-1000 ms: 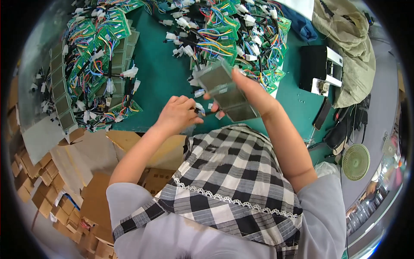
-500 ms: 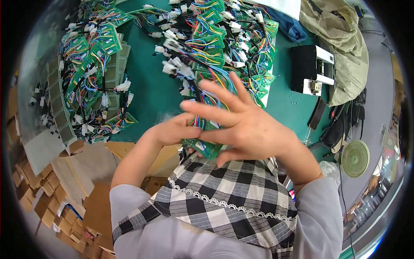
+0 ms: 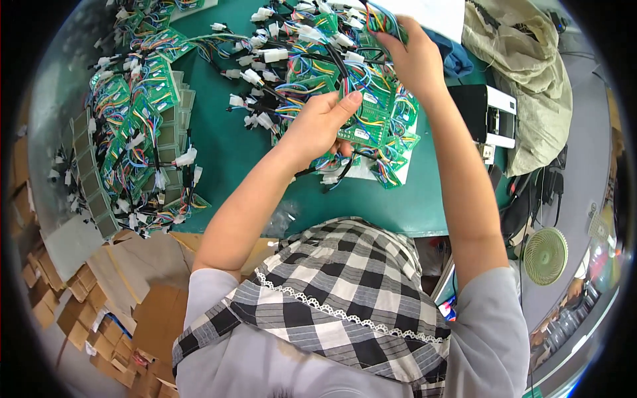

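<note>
My left hand (image 3: 317, 129) is closed on a green circuit board (image 3: 369, 134) with coloured wires, its thumb on top near the board's left edge. The board is over the near part of a pile of similar wired boards (image 3: 312, 86). Farther off, at the pile's back right, my right hand (image 3: 415, 58) is closed round a bundle of coloured wires (image 3: 383, 18). Whatever these wires join to is partly hidden by the fingers. White connectors (image 3: 252, 77) on black leads stick out to the left of the pile.
A second heap of wired boards (image 3: 136, 113) lies on grey trays (image 3: 174, 126) at the left. To the right stand a black and white device (image 3: 488, 116), a beige cloth bag (image 3: 537, 86) and a small green fan (image 3: 545, 249). Cardboard boxes (image 3: 86, 285) fill the lower left.
Both hands have moved from above the apron to the pile, the right one farther away. My right hand's spread fingers have closed on wires. The left hand's board is now over the pile.
</note>
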`<action>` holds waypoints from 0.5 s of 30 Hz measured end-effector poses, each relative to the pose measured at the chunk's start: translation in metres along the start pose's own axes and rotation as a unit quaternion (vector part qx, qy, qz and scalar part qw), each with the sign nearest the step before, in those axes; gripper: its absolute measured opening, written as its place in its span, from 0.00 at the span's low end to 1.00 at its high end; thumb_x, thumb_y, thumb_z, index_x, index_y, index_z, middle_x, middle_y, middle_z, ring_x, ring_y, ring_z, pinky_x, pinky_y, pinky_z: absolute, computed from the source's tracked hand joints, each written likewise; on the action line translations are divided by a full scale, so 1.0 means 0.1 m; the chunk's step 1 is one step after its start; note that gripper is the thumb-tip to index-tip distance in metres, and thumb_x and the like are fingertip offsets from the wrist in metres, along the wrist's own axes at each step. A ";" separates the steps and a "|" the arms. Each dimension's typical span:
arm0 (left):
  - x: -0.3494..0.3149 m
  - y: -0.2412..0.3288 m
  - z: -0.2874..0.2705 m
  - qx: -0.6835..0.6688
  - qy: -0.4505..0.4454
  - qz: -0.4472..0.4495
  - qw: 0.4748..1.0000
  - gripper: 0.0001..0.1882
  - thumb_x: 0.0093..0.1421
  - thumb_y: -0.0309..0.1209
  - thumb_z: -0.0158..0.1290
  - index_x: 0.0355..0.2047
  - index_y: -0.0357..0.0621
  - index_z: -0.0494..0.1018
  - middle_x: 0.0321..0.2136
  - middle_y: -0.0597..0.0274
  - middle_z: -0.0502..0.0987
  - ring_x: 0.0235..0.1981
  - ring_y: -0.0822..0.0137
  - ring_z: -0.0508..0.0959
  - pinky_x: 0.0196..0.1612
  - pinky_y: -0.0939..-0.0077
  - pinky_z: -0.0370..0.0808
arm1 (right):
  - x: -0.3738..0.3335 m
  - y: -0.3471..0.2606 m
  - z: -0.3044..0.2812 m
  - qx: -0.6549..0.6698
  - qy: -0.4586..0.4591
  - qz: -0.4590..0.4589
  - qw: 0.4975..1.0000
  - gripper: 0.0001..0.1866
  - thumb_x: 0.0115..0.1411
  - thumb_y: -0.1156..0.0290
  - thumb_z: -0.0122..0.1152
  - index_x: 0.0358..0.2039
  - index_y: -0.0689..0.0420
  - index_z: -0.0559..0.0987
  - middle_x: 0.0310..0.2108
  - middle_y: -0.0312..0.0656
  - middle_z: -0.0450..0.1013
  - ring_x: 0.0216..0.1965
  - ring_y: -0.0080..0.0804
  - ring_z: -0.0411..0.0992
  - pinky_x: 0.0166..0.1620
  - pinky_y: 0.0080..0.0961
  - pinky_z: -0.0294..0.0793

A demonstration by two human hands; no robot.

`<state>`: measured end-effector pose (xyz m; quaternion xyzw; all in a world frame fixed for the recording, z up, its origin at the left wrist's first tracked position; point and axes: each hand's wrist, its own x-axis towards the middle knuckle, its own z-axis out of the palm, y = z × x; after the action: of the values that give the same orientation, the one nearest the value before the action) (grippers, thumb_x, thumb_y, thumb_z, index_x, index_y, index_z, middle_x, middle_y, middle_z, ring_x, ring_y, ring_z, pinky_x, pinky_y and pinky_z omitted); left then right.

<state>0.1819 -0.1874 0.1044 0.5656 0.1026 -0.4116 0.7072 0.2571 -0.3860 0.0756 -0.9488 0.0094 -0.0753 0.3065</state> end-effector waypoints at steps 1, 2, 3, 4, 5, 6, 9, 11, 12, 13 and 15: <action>0.03 0.00 -0.01 0.026 -0.001 0.012 1.000 0.23 0.70 0.50 0.46 0.39 0.39 0.73 0.26 0.66 0.78 0.15 0.75 0.75 0.16 0.82 0.68 | 0.17 0.07 0.10 -0.061 -0.061 0.025 0.996 0.21 0.61 0.58 0.61 0.52 0.52 0.75 0.36 0.52 0.79 0.40 0.56 0.77 0.44 0.42 0.74; 0.06 0.00 -0.01 0.051 -0.004 0.025 0.998 0.23 0.70 0.50 0.46 0.38 0.39 0.73 0.25 0.66 0.78 0.16 0.74 0.75 0.16 0.81 0.68 | 0.32 0.14 0.20 -0.123 -0.121 0.049 0.984 0.22 0.62 0.57 0.60 0.54 0.50 0.74 0.38 0.52 0.79 0.42 0.56 0.77 0.46 0.44 0.74; 0.12 -0.01 0.02 0.063 -0.004 0.057 0.996 0.24 0.70 0.50 0.46 0.36 0.37 0.72 0.22 0.66 0.76 0.16 0.74 0.75 0.15 0.78 0.69 | 0.40 0.38 0.36 -0.131 -0.132 0.016 0.982 0.22 0.62 0.55 0.58 0.55 0.48 0.73 0.44 0.53 0.77 0.48 0.55 0.74 0.51 0.46 0.72; 0.17 0.00 0.03 0.062 -0.011 0.056 0.996 0.24 0.70 0.50 0.46 0.36 0.37 0.72 0.22 0.66 0.76 0.16 0.74 0.75 0.15 0.78 0.69 | 0.37 0.64 0.51 -0.162 -0.113 -0.073 0.978 0.21 0.63 0.54 0.57 0.54 0.48 0.75 0.49 0.53 0.75 0.53 0.54 0.70 0.54 0.45 0.71; 0.17 -0.03 -0.04 0.112 0.024 0.070 0.991 0.25 0.70 0.50 0.45 0.36 0.37 0.72 0.20 0.66 0.74 0.16 0.73 0.76 0.15 0.77 0.69 | 0.32 0.55 0.55 -0.178 -0.100 -0.080 0.976 0.21 0.63 0.54 0.57 0.54 0.47 0.76 0.48 0.51 0.75 0.53 0.54 0.71 0.52 0.45 0.72; 0.17 -0.03 -0.11 0.162 0.057 0.085 0.981 0.25 0.70 0.50 0.45 0.35 0.37 0.71 0.19 0.66 0.72 0.16 0.73 0.76 0.15 0.76 0.69 | 0.26 0.40 0.50 -0.195 -0.086 -0.087 0.973 0.20 0.63 0.54 0.57 0.53 0.47 0.78 0.48 0.48 0.76 0.52 0.54 0.72 0.50 0.45 0.74; 0.27 -0.04 -0.21 0.163 0.089 0.112 0.976 0.23 0.71 0.48 0.43 0.38 0.37 0.70 0.18 0.65 0.70 0.16 0.73 0.75 0.17 0.76 0.69 | 0.12 0.00 0.09 0.141 -0.265 0.022 0.954 0.18 0.63 0.56 0.57 0.46 0.55 0.81 0.46 0.50 0.77 0.46 0.49 0.75 0.45 0.41 0.75; 0.36 0.00 -0.26 0.085 0.054 0.133 0.986 0.21 0.72 0.45 0.42 0.43 0.36 0.69 0.22 0.64 0.73 0.16 0.73 0.73 0.17 0.77 0.68 | 0.00 -0.26 -0.16 0.287 -0.363 0.138 0.876 0.18 0.62 0.58 0.58 0.44 0.57 0.81 0.45 0.52 0.77 0.44 0.49 0.76 0.44 0.41 0.75; 0.40 0.02 -0.24 0.085 0.055 0.133 0.986 0.21 0.72 0.45 0.42 0.43 0.36 0.69 0.22 0.64 0.73 0.16 0.73 0.73 0.17 0.77 0.68 | 0.01 -0.29 -0.20 0.190 -0.341 0.102 0.915 0.17 0.61 0.60 0.59 0.45 0.57 0.81 0.43 0.54 0.77 0.43 0.49 0.77 0.44 0.40 0.75; 0.44 0.04 -0.20 0.061 0.074 0.092 0.991 0.22 0.72 0.47 0.41 0.45 0.39 0.70 0.24 0.64 0.74 0.17 0.75 0.73 0.18 0.81 0.68 | 0.02 -0.30 -0.21 0.091 -0.314 0.064 0.943 0.17 0.60 0.61 0.60 0.46 0.57 0.80 0.41 0.55 0.77 0.41 0.49 0.78 0.43 0.39 0.75; 0.53 0.09 -0.14 0.005 0.071 0.038 0.997 0.23 0.72 0.47 0.41 0.54 0.42 0.68 0.27 0.60 0.78 0.17 0.75 0.72 0.19 0.83 0.68 | -0.01 -0.17 -0.05 0.035 -0.193 -0.034 0.980 0.16 0.59 0.62 0.61 0.46 0.56 0.80 0.40 0.55 0.77 0.39 0.48 0.78 0.42 0.38 0.76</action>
<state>0.2265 -0.1993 0.0732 0.6006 0.1286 -0.3440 0.7102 0.2548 -0.3746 0.0897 -0.9338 -0.0850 0.0989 0.3331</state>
